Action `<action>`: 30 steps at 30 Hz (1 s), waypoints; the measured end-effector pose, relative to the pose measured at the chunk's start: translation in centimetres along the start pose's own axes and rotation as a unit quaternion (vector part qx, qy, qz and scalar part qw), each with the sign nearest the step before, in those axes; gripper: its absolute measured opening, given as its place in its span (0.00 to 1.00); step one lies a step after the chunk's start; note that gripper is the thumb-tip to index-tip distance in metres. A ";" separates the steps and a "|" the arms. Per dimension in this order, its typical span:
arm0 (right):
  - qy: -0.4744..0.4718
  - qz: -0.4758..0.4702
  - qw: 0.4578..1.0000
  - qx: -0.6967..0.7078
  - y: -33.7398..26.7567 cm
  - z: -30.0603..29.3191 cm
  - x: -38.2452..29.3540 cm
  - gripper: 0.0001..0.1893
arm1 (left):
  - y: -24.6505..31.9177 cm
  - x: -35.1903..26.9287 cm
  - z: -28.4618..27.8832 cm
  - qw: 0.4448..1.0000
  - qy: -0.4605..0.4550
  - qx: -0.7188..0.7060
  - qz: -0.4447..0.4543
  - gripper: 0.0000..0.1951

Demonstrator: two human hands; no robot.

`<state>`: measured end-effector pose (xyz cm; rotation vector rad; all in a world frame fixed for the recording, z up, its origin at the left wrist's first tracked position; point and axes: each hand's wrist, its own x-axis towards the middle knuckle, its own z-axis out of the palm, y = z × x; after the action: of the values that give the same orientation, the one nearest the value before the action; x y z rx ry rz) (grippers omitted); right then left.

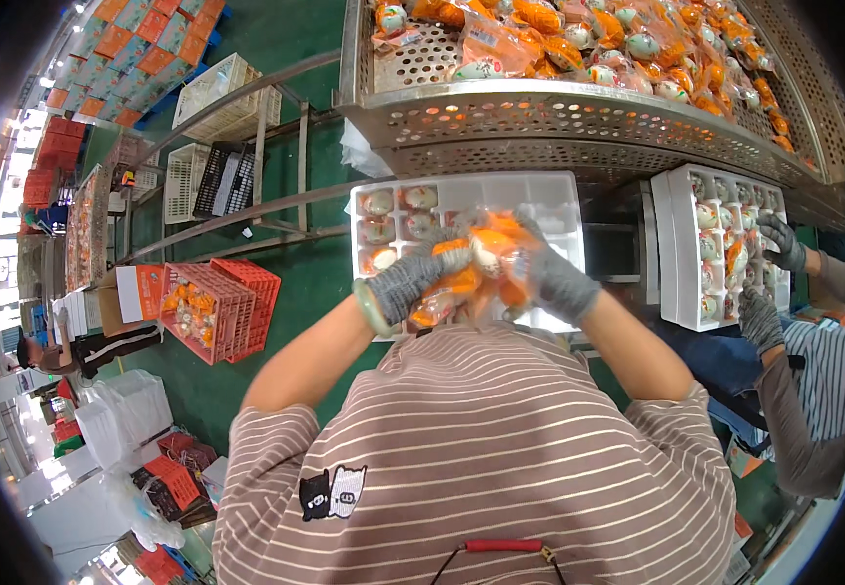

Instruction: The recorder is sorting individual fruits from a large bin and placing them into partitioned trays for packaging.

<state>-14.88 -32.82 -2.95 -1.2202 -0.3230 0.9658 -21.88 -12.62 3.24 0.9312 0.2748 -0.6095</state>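
Observation:
Both my hands wear grey knit gloves and are over a white foam tray [459,186] divided into compartments. My left hand [418,274] grips several plastic-wrapped egg packets [459,285], orange and white. My right hand [557,278] closes around the right side of the same bunch, near an orange packet [510,234]; motion blurs this part. Wrapped eggs [418,197] sit in the compartments at the tray's left. My hands and the packets hide much of its middle and near side.
A perforated metal bin [554,102] heaped with egg packets [576,44] stands beyond the tray. At right, a co-worker's gloved hands [781,241] are at another filled foam tray [678,307]. Red crates [210,314] stand at left, beside metal rails [247,212].

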 end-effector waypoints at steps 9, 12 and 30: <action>0.107 0.073 0.878 -0.461 5.6 -0.4 0.3 0.47 | -8.9 2.9 -8.8 0.952 0.293 0.084 0.035 0.21; 0.082 0.119 0.896 -0.421 5.1 -1.2 -0.7 0.41 | -7.2 1.3 -9.5 0.936 0.329 -0.091 0.080 0.17; 0.044 -0.032 0.905 -0.421 -3.8 6.5 0.8 0.36 | -6.8 -0.6 -5.1 0.830 0.073 0.507 0.221 0.23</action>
<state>-17.11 -28.16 2.54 -2.0161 -0.7519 0.7126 -26.19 -11.28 -3.93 2.0096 -0.1770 -0.2078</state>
